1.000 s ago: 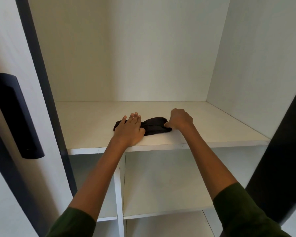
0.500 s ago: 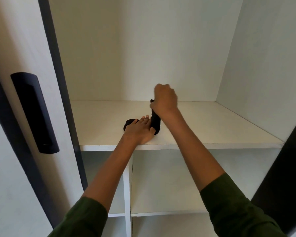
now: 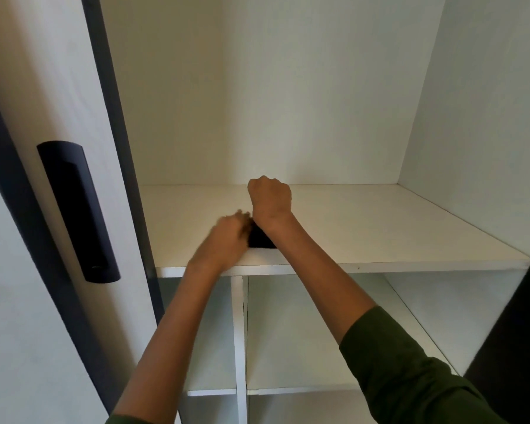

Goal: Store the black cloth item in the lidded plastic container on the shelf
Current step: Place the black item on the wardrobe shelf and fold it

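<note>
The black cloth item (image 3: pixel 260 240) lies near the front edge of the white shelf (image 3: pixel 380 228); only a small dark patch shows between my wrists. My left hand (image 3: pixel 230 232) rests on its left part, blurred, fingers curled against the cloth. My right hand (image 3: pixel 270 195) is a closed fist just behind and above the cloth; its wrist covers the cloth's right side, and whether the fist grips cloth is hidden. No lidded plastic container is in view.
A white sliding door (image 3: pixel 43 87) with a black recessed handle (image 3: pixel 77 211) stands at the left. A dark door edge (image 3: pixel 520 316) is at the right. Lower compartments are split by a white divider (image 3: pixel 238 332).
My right hand came down from holding the cloth's end raised and now sits low behind it. My left hand shifted and curled on the cloth, which looks more compact.
</note>
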